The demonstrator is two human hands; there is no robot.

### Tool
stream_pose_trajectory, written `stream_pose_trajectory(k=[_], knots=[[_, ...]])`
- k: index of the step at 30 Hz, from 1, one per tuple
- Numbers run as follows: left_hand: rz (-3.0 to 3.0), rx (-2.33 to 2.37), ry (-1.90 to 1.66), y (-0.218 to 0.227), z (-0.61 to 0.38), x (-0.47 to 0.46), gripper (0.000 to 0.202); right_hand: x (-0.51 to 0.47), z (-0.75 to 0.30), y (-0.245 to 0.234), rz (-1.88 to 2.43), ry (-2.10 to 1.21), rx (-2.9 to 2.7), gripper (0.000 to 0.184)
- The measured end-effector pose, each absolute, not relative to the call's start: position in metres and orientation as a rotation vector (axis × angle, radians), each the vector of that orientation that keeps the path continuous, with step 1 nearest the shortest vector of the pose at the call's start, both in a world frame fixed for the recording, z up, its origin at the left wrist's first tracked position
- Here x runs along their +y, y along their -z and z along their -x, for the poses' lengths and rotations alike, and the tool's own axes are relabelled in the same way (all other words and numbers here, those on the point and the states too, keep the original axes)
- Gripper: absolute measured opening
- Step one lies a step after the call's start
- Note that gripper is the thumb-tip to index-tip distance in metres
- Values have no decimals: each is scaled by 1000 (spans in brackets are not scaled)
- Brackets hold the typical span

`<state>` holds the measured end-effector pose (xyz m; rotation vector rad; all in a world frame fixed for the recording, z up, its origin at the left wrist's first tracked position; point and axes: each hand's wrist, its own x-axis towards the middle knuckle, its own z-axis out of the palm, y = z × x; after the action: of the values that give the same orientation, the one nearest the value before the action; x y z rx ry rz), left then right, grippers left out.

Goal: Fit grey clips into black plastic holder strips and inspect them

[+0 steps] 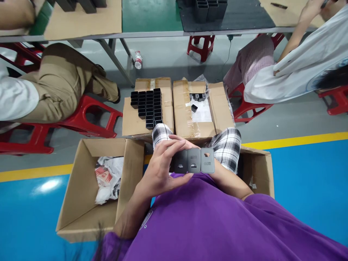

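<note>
In front of my body is a row of black plastic housings (193,156), side by side with their end faces turned up. Small cut-outs show in those faces, and a skin-coloured patch shows through the opening of the rightmost one. My left hand (160,168) grips the row from the left, thumb along the near edge and fingers along the far edge. Behind and under the row lies my right hand (183,139); a few of its fingers show at the far side, curled against the housings, while its palm is hidden.
Many black housings (149,105) stand grouped on a closed carton (167,105). Beside it, an open-flapped carton (182,108) holds a few more. An open box (76,188) with crumpled plastic is at left, another box (261,166) at right. Co-workers sit on red stools (95,112) at the bench (152,18).
</note>
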<state>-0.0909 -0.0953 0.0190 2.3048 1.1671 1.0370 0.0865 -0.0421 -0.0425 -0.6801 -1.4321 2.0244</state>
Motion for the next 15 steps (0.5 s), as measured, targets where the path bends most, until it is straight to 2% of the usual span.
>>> stream_pose_trajectory(k=[5, 11, 15], knots=[[-2356, 1185, -1017, -24, 87, -96, 86, -45, -80, 54, 606, -1980, -1471, 76], [-2435, 1184, -991, -26, 83, -95, 78, -44, -69, 70, 691, -1900, -1444, 61], [-2554, 1226, -873, -24, 80, -93, 78, -33, -77, 60, 672, -1828, -1652, 67]])
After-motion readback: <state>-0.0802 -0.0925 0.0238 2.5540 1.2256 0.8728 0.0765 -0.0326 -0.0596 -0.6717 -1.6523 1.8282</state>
